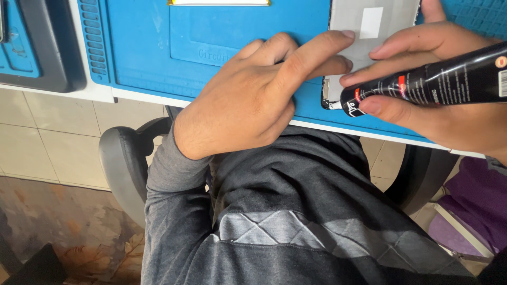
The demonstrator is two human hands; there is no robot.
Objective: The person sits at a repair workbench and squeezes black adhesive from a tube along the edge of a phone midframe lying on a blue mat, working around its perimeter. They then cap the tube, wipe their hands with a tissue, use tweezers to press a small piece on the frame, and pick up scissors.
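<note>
My left hand (253, 95) rests on the blue work mat (158, 47), its fingertips pressing the near left edge of a flat grey phone panel (364, 26). My right hand (438, 89) grips a black squeeze tube (449, 79) lying sideways, the nozzle tip touching the panel's near left corner. A white rectangular sticker sits on the panel. Much of the panel is hidden by my fingers.
The mat lies on a white table edge (100, 94). A dark tray (42, 53) stands at far left, a yellow-edged item (219, 2) at the top. Below are my grey sweater, a black chair armrest (124, 158), tiled floor and a purple cloth (475, 200).
</note>
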